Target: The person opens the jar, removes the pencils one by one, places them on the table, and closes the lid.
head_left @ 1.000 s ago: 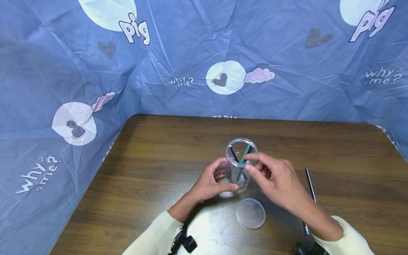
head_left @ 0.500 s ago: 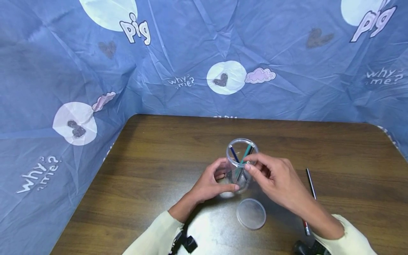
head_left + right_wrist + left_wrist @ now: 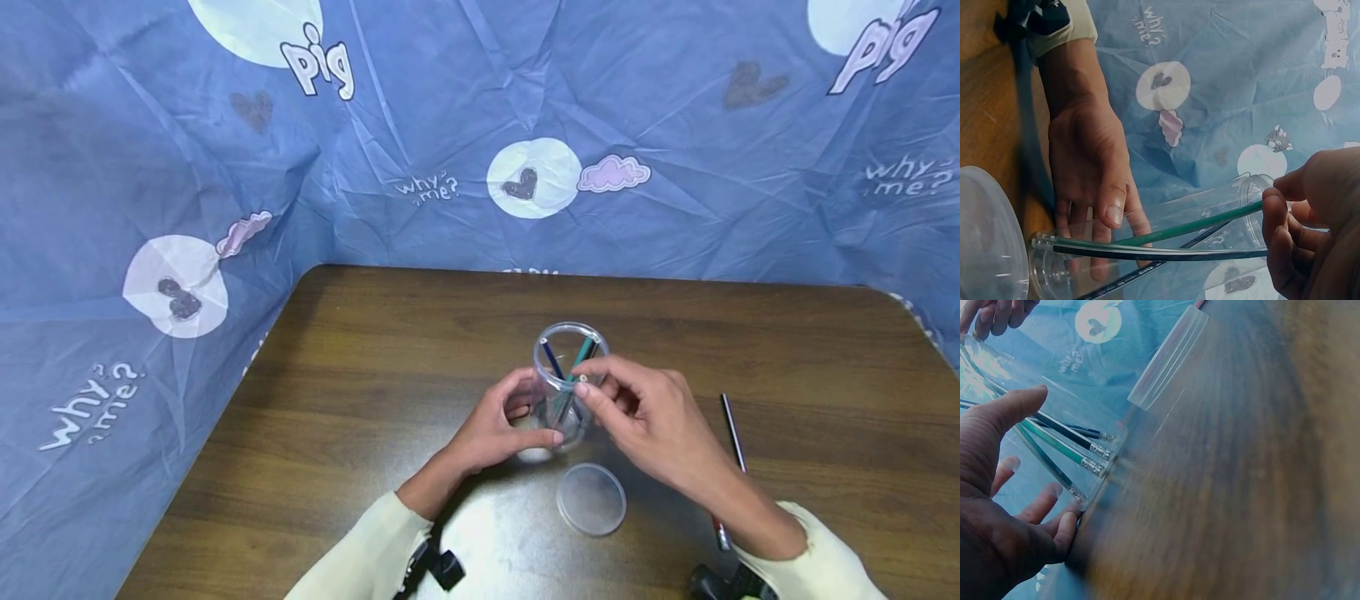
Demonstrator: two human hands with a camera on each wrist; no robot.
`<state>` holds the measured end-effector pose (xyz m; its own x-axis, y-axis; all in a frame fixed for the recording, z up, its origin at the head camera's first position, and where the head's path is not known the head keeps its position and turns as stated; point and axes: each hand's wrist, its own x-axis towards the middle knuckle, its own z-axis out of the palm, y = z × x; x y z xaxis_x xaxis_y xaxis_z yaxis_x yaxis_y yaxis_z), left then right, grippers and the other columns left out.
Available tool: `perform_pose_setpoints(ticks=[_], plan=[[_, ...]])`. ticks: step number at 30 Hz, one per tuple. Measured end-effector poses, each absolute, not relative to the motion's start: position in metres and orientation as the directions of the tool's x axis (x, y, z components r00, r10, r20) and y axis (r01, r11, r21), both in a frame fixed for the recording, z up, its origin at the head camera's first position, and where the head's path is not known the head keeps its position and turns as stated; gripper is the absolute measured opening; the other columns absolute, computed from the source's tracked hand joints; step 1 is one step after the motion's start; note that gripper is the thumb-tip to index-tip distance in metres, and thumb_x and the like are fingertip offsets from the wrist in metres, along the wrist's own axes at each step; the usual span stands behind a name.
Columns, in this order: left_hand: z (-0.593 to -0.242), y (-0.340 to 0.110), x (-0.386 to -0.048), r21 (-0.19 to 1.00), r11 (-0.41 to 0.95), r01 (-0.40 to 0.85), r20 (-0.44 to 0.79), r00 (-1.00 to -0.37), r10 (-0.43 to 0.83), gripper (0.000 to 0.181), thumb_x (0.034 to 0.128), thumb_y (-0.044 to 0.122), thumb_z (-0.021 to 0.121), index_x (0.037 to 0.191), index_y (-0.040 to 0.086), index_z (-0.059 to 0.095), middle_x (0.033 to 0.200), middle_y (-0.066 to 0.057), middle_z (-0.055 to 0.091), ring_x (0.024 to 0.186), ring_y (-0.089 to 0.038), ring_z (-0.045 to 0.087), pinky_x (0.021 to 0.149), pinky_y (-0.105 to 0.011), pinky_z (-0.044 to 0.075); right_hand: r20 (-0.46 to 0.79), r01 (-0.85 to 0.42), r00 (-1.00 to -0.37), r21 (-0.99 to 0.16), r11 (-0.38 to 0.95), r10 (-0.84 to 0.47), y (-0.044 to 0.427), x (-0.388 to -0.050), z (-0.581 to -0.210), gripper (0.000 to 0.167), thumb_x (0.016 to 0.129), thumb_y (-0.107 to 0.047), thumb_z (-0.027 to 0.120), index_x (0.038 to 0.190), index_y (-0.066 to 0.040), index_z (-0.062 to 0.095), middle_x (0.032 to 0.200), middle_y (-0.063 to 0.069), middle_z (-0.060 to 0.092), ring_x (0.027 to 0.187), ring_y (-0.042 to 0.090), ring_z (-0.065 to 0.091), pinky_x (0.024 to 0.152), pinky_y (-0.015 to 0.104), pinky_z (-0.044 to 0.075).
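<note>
A clear plastic jar [image 3: 570, 417] stands on the table with its top uncovered. My left hand [image 3: 491, 429] holds it low down, thumb on the near side and fingers round the far side. Inside lean several pencils, among them a green pencil [image 3: 1191, 228] and a dark blue pencil [image 3: 552, 358]; metal ferrules at their lower ends show in the left wrist view. At the rim, my right hand [image 3: 652, 421] pinches the upper end of a pencil between thumb and index finger. Which pencil this is I cannot tell, as the fingertips cover part of it.
A round translucent lid [image 3: 592, 499] lies flat just in front of the jar. Another pencil [image 3: 733, 433], dark with a red part, lies to the right, partly under my right forearm. Blue printed cloth [image 3: 420, 108] hangs behind the wooden table [image 3: 360, 358].
</note>
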<state>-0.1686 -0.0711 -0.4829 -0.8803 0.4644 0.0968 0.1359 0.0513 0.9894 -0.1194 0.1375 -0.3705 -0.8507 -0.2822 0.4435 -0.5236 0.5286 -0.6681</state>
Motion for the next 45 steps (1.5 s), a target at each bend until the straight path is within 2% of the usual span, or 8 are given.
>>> perform_pose_setpoints(ticks=[10,14,25,31,38,45], plan=[[-0.4832,-0.0709,-0.1699,0.989,0.064,0.131,0.086,-0.879,0.47,0.071,0.072,0.001,0.087,0.134,0.013,0.053,0.131,-0.007,0.06,0.121,-0.021,0.058,0.103,-0.036,0.046,0.359,-0.424,-0.906,-0.778,0.464,-0.225,0.1339,-0.1184,-0.3677,0.009,0.092,-0.009,0.07,0.101,-0.011,0.072,0.059,-0.011,0.057,0.044,0.006,0.052,0.037,0.022,0.04],[-0.4839,-0.0708,-0.1698,0.989,0.063,0.135,0.09,-0.879,0.469,0.071,0.0718,0.001,0.087,0.134,0.012,0.053,0.13,-0.008,0.061,0.121,-0.022,0.058,0.103,-0.036,0.046,0.366,-0.416,-0.909,-0.795,0.442,-0.198,0.1329,-0.117,-0.3669,0.009,0.093,-0.009,0.07,0.1,-0.013,0.072,0.058,-0.01,0.057,0.044,0.007,0.051,0.037,0.022,0.04],[-0.4838,-0.0716,-0.169,0.988,0.054,0.142,0.101,-0.88,0.464,0.069,0.0735,0.002,0.086,0.134,0.009,0.053,0.13,-0.013,0.061,0.121,-0.028,0.058,0.103,-0.04,0.046,0.604,-0.577,-0.792,-0.689,0.439,-0.093,0.1322,-0.1184,-0.3677,0.02,0.086,0.003,0.072,0.1,-0.011,0.074,0.067,-0.009,0.061,0.05,0.005,0.047,0.043,0.016,0.037],[-0.4841,-0.0721,-0.1674,0.989,0.063,0.136,0.093,-0.886,0.455,0.07,0.0729,0.002,0.087,0.134,0.01,0.053,0.13,-0.01,0.061,0.121,-0.024,0.059,0.103,-0.037,0.046,0.649,-0.603,-0.758,-0.66,0.449,-0.065,0.1313,-0.12,-0.3685,0.019,0.083,0.005,0.074,0.098,-0.007,0.075,0.075,-0.003,0.058,0.058,0.006,0.049,0.049,0.015,0.04],[-0.4833,-0.0721,-0.1672,0.988,0.064,0.143,0.099,-0.885,0.455,0.07,0.0726,0.002,0.087,0.134,0.011,0.053,0.129,-0.01,0.062,0.12,-0.024,0.059,0.102,-0.037,0.047,0.663,-0.613,-0.748,-0.669,0.419,-0.036,0.1298,-0.1196,-0.3679,0.021,0.082,0.007,0.074,0.099,-0.006,0.075,0.087,0.004,0.062,0.069,0.005,0.055,0.054,0.014,0.045],[-0.4828,-0.0706,-0.1689,0.988,0.065,0.14,0.095,-0.883,0.459,0.07,0.072,0.001,0.087,0.133,0.012,0.054,0.128,-0.008,0.062,0.119,-0.021,0.059,0.102,-0.035,0.047,0.648,-0.595,-0.76,-0.672,0.44,-0.039,0.1317,-0.118,-0.3639,0.018,0.085,0.003,0.073,0.1,-0.006,0.075,0.104,0.004,0.065,0.092,0.01,0.061,0.073,0.017,0.052]])
